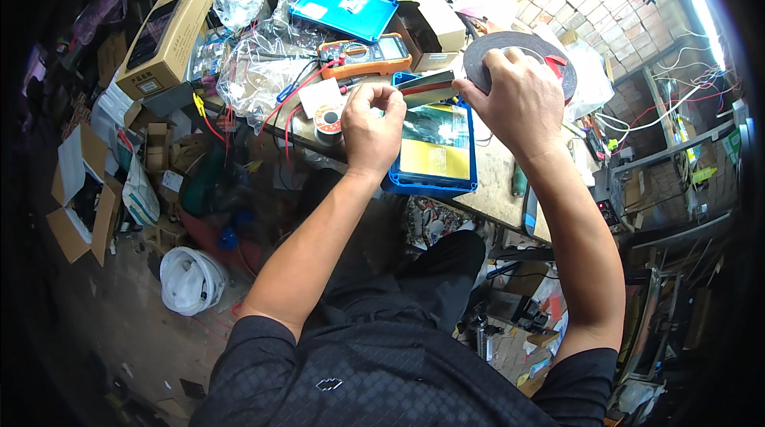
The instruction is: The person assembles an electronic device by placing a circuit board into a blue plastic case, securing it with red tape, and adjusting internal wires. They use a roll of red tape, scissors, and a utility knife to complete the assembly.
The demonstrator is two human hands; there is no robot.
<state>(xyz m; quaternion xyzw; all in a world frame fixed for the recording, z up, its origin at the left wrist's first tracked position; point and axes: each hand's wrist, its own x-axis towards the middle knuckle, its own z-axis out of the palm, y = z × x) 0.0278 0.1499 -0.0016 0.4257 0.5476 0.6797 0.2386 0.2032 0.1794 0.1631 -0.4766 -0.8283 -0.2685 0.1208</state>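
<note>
My right hand (519, 98) grips a large dark roll of adhesive tape (483, 52) with a red piece at its side. Between my hands runs a strip of tape (427, 89), its free end pinched in the fingers of my left hand (375, 122). Below the strip stands an open blue plastic case (430, 189) at the table edge. A block (435, 155) with a yellow lower part and a dark shiny upper part fills it. Behind my left hand, a spool of solder wire (327, 122) stands near the edge.
An orange multimeter (364, 56) with red and black leads lies behind the case. Past it rests a blue lid (345, 7). Right of the case are a green cylindrical tool (519, 181) and a blue-black tool (529, 212). A cardboard box (164, 38) stands left; a white bucket (190, 283) is on the floor.
</note>
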